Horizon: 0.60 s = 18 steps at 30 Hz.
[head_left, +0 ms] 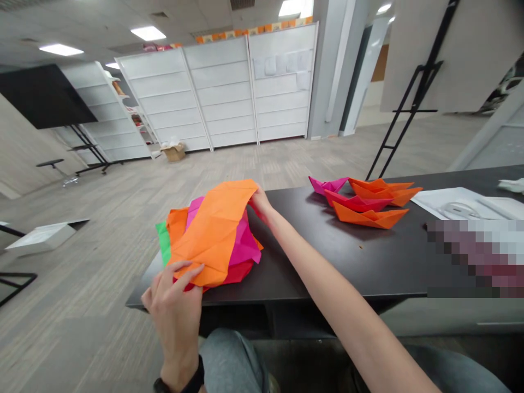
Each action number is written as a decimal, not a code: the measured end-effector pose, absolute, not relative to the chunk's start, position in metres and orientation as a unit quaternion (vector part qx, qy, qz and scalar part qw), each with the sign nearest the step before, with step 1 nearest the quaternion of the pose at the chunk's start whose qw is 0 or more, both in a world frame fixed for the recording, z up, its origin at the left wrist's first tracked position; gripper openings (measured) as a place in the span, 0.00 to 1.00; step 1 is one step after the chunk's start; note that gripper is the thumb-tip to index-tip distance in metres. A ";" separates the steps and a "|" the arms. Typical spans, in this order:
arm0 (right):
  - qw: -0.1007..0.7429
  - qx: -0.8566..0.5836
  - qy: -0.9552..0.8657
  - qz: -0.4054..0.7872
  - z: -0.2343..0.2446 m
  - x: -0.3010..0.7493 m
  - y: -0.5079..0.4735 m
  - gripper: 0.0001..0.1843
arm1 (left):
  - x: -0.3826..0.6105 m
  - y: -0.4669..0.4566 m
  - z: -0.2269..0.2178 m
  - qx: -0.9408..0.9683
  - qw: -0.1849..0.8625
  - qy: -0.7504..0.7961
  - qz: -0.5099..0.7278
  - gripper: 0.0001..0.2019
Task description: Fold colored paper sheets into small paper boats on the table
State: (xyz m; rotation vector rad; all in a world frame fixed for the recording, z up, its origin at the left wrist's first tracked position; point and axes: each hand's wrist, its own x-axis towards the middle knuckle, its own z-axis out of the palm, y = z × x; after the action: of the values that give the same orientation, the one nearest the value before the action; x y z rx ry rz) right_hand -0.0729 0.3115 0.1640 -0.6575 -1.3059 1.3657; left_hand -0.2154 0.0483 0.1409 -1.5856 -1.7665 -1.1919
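Observation:
A creased orange paper sheet (216, 229) lies lifted on top of a pile of coloured sheets (245, 248), pink, red, orange and green, at the left end of a black table (311, 256). My left hand (174, 305) pinches the near edge of the orange sheet. My right hand (261, 204) reaches across and grips the sheet's far edge, its fingers closed on the paper.
Several folded paper boats (366, 202), pink, red and orange, sit further right on the table. White papers (462, 204) lie at the far right beside a blurred patch. A black easel (409, 103) stands behind the table; white shelving lines the back wall.

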 end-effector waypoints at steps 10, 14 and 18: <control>0.493 -0.340 -0.740 0.307 0.185 -0.071 0.268 0.16 | -0.206 0.050 0.128 -0.643 0.025 -0.715 -0.273 0.13; 0.277 -0.277 -0.895 0.212 0.165 -0.104 0.238 0.24 | -0.195 0.052 0.134 -0.672 0.039 -0.702 -0.233 0.13; 0.155 -0.230 -0.936 0.218 0.143 -0.127 0.239 0.31 | -0.187 0.051 0.135 -0.676 0.035 -0.718 -0.163 0.13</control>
State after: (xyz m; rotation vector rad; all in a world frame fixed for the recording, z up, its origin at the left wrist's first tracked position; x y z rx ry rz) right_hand -0.1267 0.2391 0.1429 -0.6601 -2.6809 0.6250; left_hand -0.1866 0.0514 0.1355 -2.0760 -2.2069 -0.5014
